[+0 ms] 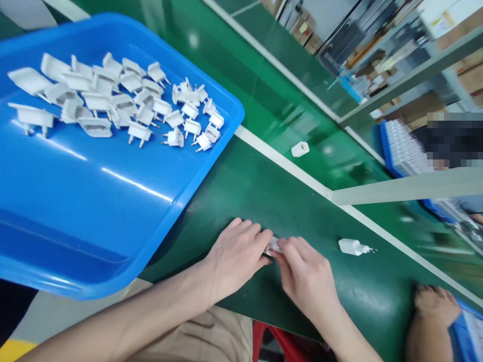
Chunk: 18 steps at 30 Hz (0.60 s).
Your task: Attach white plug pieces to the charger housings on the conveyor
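My left hand (239,251) and my right hand (307,269) meet low over the green table, fingertips close together. Between them is a small white plug piece (272,245), pinched by both; the fingers cover most of it. To the right of my right hand a white plug adapter (350,247) lies on its side, its pins pointing right. Up and left of my hands stands a blue tray (124,201), holding several white plug pieces (98,102) with metal pins, heaped towards its far side.
Another white plug piece (300,149) lies beyond the pale rail (281,156). A pale frame bar (407,188) crosses at right. At the lower right rests another person's hand (435,304), beside a blue tray (466,334). Across the table is another person near a tray of white parts (405,148).
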Each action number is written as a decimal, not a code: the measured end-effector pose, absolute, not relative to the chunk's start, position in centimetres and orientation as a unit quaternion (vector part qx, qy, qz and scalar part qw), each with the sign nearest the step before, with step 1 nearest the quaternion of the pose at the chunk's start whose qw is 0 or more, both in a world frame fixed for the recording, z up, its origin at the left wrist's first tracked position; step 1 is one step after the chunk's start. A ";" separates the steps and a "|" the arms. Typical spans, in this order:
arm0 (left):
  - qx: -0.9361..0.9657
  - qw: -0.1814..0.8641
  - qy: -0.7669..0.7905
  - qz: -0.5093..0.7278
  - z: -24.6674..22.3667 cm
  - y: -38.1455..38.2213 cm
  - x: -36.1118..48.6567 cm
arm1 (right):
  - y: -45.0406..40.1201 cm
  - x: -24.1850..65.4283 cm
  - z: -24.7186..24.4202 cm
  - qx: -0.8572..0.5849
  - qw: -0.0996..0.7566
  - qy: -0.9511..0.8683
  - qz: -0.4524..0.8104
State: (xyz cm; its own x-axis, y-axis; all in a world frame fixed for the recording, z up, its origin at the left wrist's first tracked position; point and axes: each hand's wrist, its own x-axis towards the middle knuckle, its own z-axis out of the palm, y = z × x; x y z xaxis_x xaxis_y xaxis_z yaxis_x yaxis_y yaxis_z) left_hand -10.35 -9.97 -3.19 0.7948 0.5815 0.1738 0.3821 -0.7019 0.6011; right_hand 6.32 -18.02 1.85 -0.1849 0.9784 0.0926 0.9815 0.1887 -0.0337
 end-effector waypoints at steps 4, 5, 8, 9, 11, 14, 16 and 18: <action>0.905 0.222 0.282 0.229 -0.9 -11.0 -12.8 | -19.2 11.7 3.5 -0.713 -0.010 -0.696 -0.082; 0.903 0.208 0.278 0.254 -0.3 -10.9 -14.3 | -19.8 13.1 4.2 -0.741 -0.041 -0.664 -0.091; 0.890 0.137 0.306 0.311 0.8 -8.3 -20.6 | -20.7 16.0 6.7 -0.807 -0.141 -0.552 -0.152; 0.881 0.108 0.344 0.306 0.8 -6.7 -23.0 | -20.4 16.3 7.4 -0.816 -0.151 -0.529 -0.176; 0.853 0.045 0.430 0.291 0.8 -2.8 -27.6 | -18.3 16.6 8.3 -0.824 -0.126 -0.520 -0.186; 0.828 -0.030 0.514 0.222 1.1 2.5 -32.6 | -11.9 16.9 8.2 -0.817 -0.011 -0.559 -0.142; 0.815 0.004 0.564 0.136 1.7 4.2 -34.4 | -6.7 17.3 7.2 -0.781 0.104 -0.594 -0.160; 0.813 0.011 0.576 0.083 2.1 5.0 -35.2 | -1.8 17.4 6.0 -0.705 0.245 -0.650 -0.146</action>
State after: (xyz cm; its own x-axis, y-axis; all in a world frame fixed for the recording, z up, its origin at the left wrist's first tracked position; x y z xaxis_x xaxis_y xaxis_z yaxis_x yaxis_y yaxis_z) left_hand -35.21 5.02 2.10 0.3224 0.9387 0.1220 0.9349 -0.3360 0.1144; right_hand 17.35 -1.84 6.01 0.1137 0.8446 0.5232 0.9872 -0.0366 -0.1554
